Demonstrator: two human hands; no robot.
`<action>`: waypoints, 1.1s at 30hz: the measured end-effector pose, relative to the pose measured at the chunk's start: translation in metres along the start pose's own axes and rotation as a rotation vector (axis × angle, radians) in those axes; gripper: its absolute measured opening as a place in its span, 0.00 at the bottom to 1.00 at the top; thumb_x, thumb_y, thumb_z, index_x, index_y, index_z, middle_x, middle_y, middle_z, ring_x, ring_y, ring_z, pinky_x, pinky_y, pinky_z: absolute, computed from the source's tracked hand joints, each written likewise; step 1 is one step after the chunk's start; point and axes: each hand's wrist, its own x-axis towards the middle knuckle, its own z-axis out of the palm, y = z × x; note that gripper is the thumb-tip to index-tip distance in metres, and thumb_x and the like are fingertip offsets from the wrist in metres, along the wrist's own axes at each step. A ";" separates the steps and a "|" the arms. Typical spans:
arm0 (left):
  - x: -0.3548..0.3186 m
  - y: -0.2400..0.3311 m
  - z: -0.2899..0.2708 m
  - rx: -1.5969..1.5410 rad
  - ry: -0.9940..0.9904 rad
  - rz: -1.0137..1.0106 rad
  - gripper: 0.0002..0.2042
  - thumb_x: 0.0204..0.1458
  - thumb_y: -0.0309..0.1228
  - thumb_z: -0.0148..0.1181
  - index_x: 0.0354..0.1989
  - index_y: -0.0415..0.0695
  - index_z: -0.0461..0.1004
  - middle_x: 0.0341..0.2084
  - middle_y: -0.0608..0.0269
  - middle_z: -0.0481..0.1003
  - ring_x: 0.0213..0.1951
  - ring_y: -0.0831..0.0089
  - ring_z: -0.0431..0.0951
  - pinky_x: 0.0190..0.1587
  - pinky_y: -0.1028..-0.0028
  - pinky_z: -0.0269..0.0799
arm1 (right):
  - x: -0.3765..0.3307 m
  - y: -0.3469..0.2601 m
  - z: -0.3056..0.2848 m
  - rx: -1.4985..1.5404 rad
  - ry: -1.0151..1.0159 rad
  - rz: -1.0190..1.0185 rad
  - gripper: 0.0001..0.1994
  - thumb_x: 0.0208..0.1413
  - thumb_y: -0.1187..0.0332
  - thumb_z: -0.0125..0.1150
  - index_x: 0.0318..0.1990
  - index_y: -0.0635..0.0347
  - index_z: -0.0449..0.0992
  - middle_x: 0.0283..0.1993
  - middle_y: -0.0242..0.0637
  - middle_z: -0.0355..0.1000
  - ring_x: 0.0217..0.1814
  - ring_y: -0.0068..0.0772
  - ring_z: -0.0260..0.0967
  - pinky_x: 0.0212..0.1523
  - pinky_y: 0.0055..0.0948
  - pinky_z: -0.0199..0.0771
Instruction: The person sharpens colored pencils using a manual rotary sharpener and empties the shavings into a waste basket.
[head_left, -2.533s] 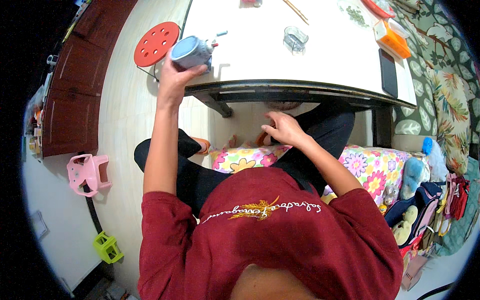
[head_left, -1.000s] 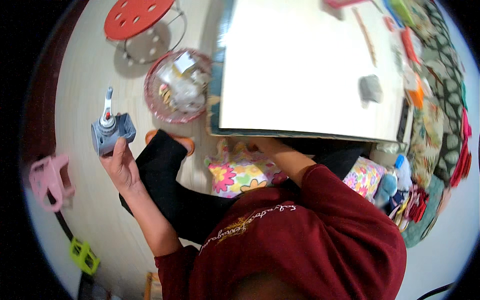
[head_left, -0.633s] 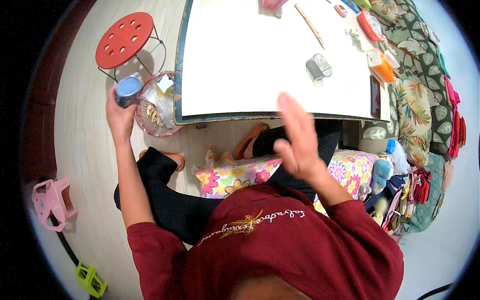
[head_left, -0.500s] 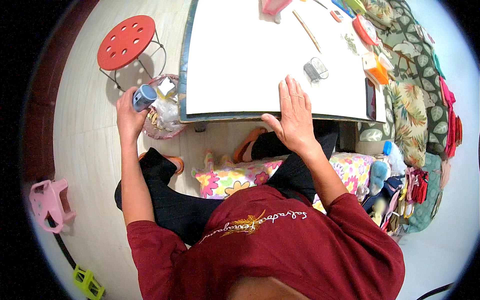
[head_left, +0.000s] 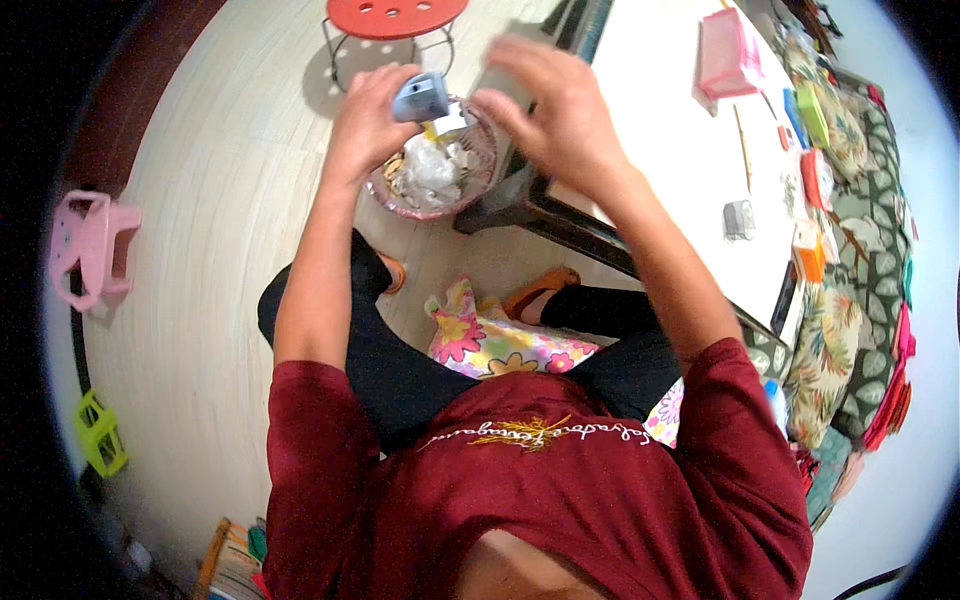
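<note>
My left hand (head_left: pixel 365 125) is wrapped round a small blue-grey object (head_left: pixel 422 97), rounded in shape with a dark hole in its side. Both are over a round waste basket (head_left: pixel 490 170) on the floor, which holds crumpled clear plastic, white scraps and other rubbish. My right hand (head_left: pixel 565 115) is raised between the basket and the table's left edge. Its fingers are apart and slightly smeared by motion, with nothing visible in them. A small see-through container (head_left: pixel 738 220) lies on the white tabletop (head_left: pixel 655 110).
A red stool (head_left: pixel 398 18) stands beyond the basket. On the table are a pink case (head_left: pixel 727 60), a thin stick (head_left: pixel 744 150), a red dish-like thing (head_left: pixel 818 180) and an orange box (head_left: pixel 808 250). A pink child's stool (head_left: pixel 95 245) is at the left.
My right hand has lifted off the tabletop and moved left toward the basket. The left hand still grips the blue-grey object, now over the basket. The whole view has swung left.
</note>
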 end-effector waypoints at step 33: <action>0.031 0.028 -0.015 -0.299 0.219 0.063 0.27 0.36 0.32 0.69 0.49 0.43 0.70 0.43 0.61 0.74 0.45 0.68 0.74 0.47 0.71 0.69 | 0.037 0.017 0.025 0.489 0.129 0.643 0.27 0.63 0.52 0.40 0.55 0.72 0.65 0.57 0.54 0.64 0.61 0.45 0.59 0.62 0.33 0.54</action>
